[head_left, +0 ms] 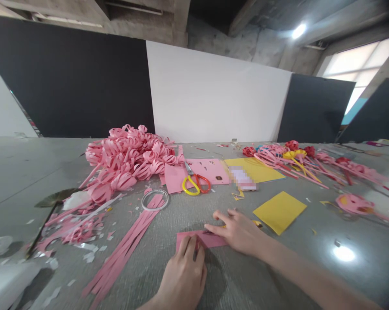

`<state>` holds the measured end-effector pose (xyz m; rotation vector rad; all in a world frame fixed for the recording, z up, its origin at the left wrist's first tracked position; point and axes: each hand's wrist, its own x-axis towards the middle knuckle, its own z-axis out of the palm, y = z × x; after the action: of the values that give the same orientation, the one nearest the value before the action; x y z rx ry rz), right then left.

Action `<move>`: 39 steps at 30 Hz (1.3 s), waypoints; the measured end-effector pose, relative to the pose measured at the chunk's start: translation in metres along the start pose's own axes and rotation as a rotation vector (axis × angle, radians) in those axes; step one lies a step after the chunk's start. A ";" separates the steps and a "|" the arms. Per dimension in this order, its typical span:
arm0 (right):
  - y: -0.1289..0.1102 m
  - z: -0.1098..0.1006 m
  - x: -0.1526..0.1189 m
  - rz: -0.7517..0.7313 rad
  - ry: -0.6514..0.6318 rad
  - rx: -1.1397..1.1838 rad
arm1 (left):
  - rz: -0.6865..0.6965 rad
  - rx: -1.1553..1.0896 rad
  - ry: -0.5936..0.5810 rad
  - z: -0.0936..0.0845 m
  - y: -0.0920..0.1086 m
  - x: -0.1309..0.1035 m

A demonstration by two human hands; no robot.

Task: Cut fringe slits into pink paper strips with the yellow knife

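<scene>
A sheet of pink paper (217, 242) lies on the grey floor before me. My left hand (185, 269) is on its left part, fingers bent and closed down on it; a dark red bit shows between two fingers. Over the paper's right end is my right hand (241, 232), its fingers stretched and spread apart. A slim yellow tool with a dark end (257, 224) shows behind that hand, mostly covered, so its kind is unclear. Near the right hand lies a yellow sheet of paper (280, 212). Scissors (196, 184) with yellow and red handles rest on pink sheets farther off.
Pink paper strips (126, 249) lie to the left, under a roll of tape (154, 200). Behind them is a heap of pink paper loops (132, 157). A blurred phone-like object (244, 178) rests by another yellow sheet (268, 169). Coloured paper flowers (291, 155) lie at the right.
</scene>
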<state>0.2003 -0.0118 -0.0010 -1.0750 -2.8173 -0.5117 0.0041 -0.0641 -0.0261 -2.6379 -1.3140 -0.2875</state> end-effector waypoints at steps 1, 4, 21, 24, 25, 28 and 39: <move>0.001 0.000 0.000 -0.002 0.004 0.005 | 0.004 0.004 0.008 0.000 0.000 0.000; 0.002 0.000 -0.001 -0.005 0.014 0.014 | 0.011 0.026 0.027 0.001 0.000 0.000; 0.006 0.002 -0.002 -0.032 0.016 0.022 | 0.008 -0.014 0.016 -0.001 -0.001 0.001; 0.006 0.002 -0.001 -0.036 0.023 0.014 | 0.006 -0.025 0.011 0.000 -0.002 0.000; 0.006 0.002 -0.001 -0.039 0.023 0.009 | 0.005 -0.029 0.010 0.001 -0.002 0.000; 0.007 0.003 -0.002 -0.048 0.032 -0.003 | -0.009 -0.045 -0.007 0.000 -0.002 -0.001; 0.030 -0.020 -0.010 0.180 0.214 0.339 | -0.090 -0.220 0.129 -0.007 -0.007 0.006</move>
<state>0.2272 -0.0041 0.0241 -1.1113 -2.4737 -0.1168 0.0011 -0.0569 -0.0173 -2.6838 -1.4341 -0.6389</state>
